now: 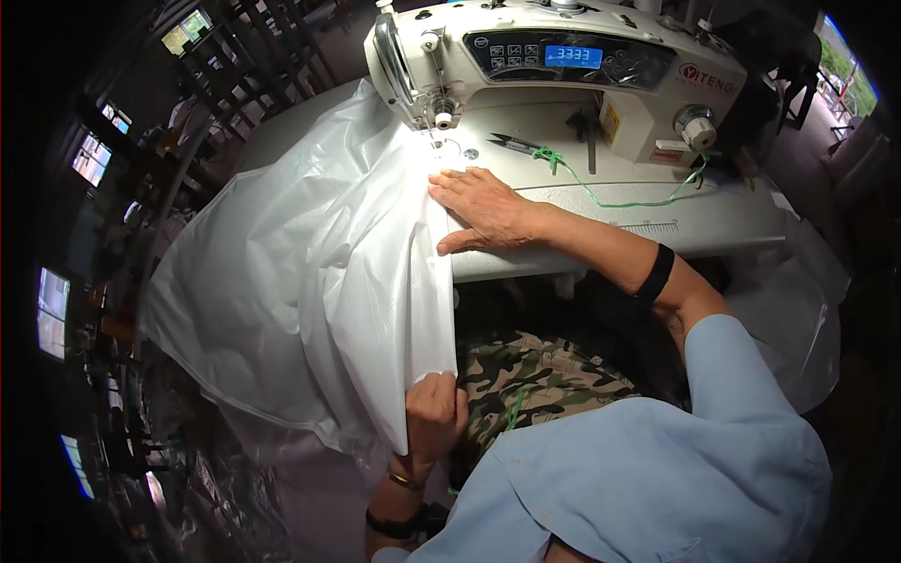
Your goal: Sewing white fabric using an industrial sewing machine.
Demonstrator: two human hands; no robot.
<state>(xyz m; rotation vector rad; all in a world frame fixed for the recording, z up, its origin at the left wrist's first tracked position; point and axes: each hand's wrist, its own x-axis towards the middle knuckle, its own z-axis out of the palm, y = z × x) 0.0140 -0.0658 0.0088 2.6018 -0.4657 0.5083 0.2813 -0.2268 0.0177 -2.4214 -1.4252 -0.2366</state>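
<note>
A light-blue shirt fills the foreground, beyond which stands a sewing machine with a red-and-dark logo, a lit blue display showing digits, and a yellow label. The white sheet spreads leftward from the needle, its straight right edge running toward the person, under the right hand, which lies flat with thumb spread from the fingers, down to the left hand, whose curled fingers clamp that edge.

White sheet, creased, draped over table edge
</note>
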